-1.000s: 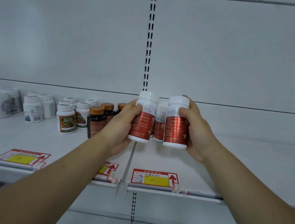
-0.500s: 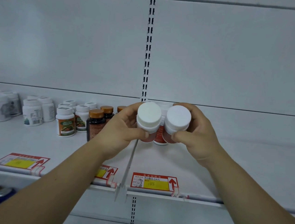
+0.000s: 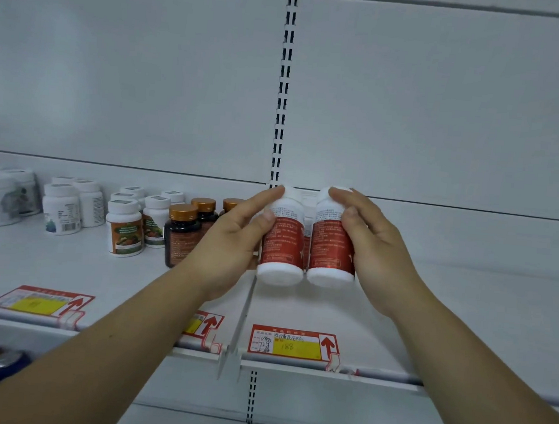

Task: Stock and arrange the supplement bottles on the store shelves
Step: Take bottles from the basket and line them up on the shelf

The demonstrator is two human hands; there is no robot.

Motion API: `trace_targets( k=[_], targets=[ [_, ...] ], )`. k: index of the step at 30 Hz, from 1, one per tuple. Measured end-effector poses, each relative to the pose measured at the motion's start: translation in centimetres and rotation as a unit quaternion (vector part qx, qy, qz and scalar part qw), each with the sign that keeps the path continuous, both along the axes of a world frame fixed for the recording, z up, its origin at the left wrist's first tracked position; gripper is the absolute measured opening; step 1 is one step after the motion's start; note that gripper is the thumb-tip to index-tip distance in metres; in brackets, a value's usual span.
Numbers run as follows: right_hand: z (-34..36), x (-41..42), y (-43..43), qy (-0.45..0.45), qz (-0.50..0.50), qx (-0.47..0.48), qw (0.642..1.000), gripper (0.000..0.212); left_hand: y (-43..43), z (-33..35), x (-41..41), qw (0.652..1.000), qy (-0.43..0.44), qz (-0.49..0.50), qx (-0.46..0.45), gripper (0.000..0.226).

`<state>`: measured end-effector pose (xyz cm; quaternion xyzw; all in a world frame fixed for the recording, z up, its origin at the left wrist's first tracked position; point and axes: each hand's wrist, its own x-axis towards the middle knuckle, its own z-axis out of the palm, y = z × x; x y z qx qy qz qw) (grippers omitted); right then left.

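My left hand point(image 3: 232, 238) has its grip wrapped round a white plastic bottle with a red label point(image 3: 284, 242). My right hand point(image 3: 379, 251) grips its twin bottle point(image 3: 331, 246) just beside it. Both tilt their bases toward me over the white metal shelf point(image 3: 465, 312), behind the red-and-yellow price tag point(image 3: 293, 345). Dark bottles with bronze caps point(image 3: 181, 233) stand to the left.

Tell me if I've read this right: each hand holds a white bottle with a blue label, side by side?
No: the labels are red, not blue. In the head view the left hand holds one white bottle and the right hand holds the other bottle, side by side.
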<state>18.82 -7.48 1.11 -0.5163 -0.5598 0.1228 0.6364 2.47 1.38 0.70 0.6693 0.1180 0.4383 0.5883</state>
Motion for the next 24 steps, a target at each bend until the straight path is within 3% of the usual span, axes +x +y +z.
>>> trace_targets(
  k=[4, 7, 12, 17, 20, 24],
  targets=[
    [-0.09, -0.01, 0.13, 0.048, 0.058, -0.03, 0.997, 0.024, 0.17, -0.01, 0.04, 0.998, 0.006, -0.026, -0.057, 0.033],
    [-0.1, 0.21, 0.07, 0.085, 0.084, -0.04, 0.992, 0.037, 0.11, 0.09, -0.15, 0.993, 0.01, -0.064, -0.1, 0.046],
    [-0.03, 0.25, 0.02, 0.057, 0.053, -0.029, 0.997, 0.025, -0.46, 0.62, 0.11, 0.997, 0.0, -0.018, -0.079, 0.023],
    [-0.1, 0.39, -0.06, 0.126, 0.154, -0.034, 0.979, 0.079, -0.36, 0.52, -0.31, 0.992, -0.039, -0.068, -0.102, 0.042],
    [-0.21, 0.46, 0.12, 0.111, 0.119, -0.035, 0.986, 0.076, -0.14, 0.21, -0.45, 0.993, -0.031, -0.079, -0.078, 0.062],
    [-0.22, 0.45, 0.03, 0.108, 0.09, -0.027, 0.99, 0.065, -0.35, 0.36, -0.24, 0.996, -0.039, -0.058, -0.063, 0.053]
  ],
)
